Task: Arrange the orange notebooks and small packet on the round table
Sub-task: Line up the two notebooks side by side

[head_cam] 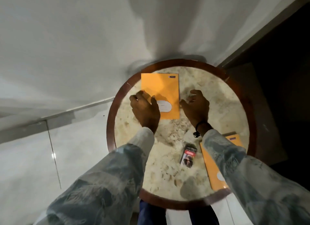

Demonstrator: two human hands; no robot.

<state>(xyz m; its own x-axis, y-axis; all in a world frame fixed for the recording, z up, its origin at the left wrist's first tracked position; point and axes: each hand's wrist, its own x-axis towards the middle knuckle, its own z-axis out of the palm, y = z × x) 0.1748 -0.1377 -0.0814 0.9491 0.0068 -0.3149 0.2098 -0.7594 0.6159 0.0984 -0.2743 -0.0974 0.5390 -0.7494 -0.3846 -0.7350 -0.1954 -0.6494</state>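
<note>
Marble top, dark wood rim: the round table (111, 124) is carrying everything.

The far notebook (161, 89), orange, is lying flat toward the back of the table, slightly left of centre. Its long axis is running straight away from the person, with the white label at the near end and the small logo at the far right corner. So it's already sitting square to the viewer.

The second orange notebook (211, 167) is lying at the near right, mostly under the right sleeve, its near corner reaching the rim. Its long axis is skewed, far end leaning left, so it's not parallel to the first. It's well apart from it.

The left hand (145, 107) is sitting on the far notebook's left edge, thumb on the cover and fingers curling over the edge; it looks like a grip, but blur is softening it. The right hand (196, 105) is hovering just beside the right edge, fingers loosely curled, holding nothing.

The small packet (188, 156) is lying near centre, between the two notebooks, long axis roughly front-to-back with a slight tilt.

Judgement: the right hand is nearer both the packet and the skewed notebook, and both lie behind it, toward the person, so pulling back is looking like the key move.
</note>
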